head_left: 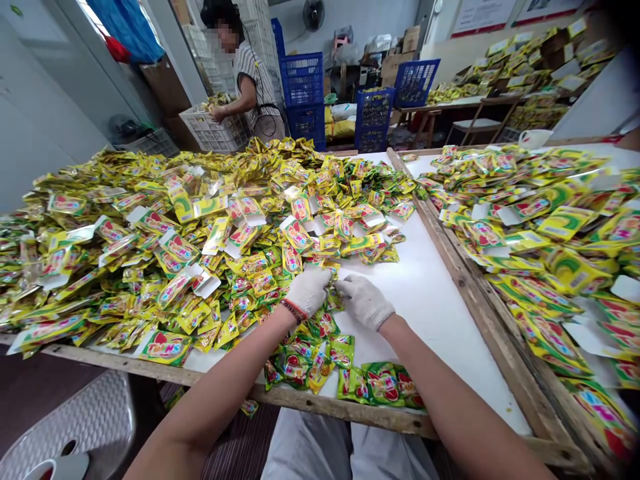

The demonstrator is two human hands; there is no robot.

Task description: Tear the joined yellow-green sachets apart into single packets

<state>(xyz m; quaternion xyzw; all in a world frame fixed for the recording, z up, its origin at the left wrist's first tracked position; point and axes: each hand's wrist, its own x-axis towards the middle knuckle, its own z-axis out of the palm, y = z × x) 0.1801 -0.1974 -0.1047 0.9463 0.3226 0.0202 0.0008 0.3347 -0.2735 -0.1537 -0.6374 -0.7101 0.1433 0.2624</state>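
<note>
My left hand point(309, 292), in a white knit glove, reaches over the front middle of the white table. Its fingers are closed at the edge of a small green-and-yellow packet point(332, 283). Close beside it, my right hand point(366, 302), gloved too, has its fingers drawn together and pointing at the left fingertips; what they hold is hidden. Under and in front of the hands lie loose shiny fruit-print packets point(300, 350). A short row of green packets point(383, 385) lies along the front edge, by my right forearm.
A large heap of packets and yellow boxes point(175, 247) covers the table's left side. A wooden rail point(460, 280) divides it from another heap point(550, 233) on the right. Behind, a person point(255, 80) holds a white crate point(215, 130). Blue crates point(303, 80) stand farther back.
</note>
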